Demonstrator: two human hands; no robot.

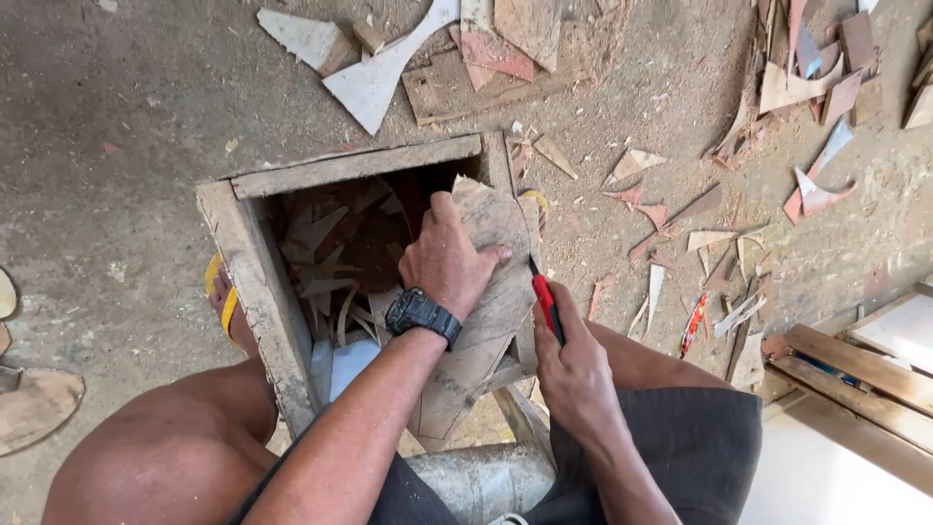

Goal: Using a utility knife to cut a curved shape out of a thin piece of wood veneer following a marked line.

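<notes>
My left hand [445, 261], with a black watch on the wrist, presses down on a grey-brown piece of plywood [486, 321] that leans over the right edge of an open wooden box [255, 282]. My right hand [573, 365] grips a red utility knife [545, 303], its blade against the right edge of the plywood piece. Thin curved shavings and offcuts lie inside the box.
Several plywood scraps and shavings [671, 214] litter the concrete floor to the right and at the top. A large pale offcut [374, 78] lies beyond the box. Wooden slats [855, 374] sit at the right edge. My foot in a yellow sandal [224, 297] rests left of the box.
</notes>
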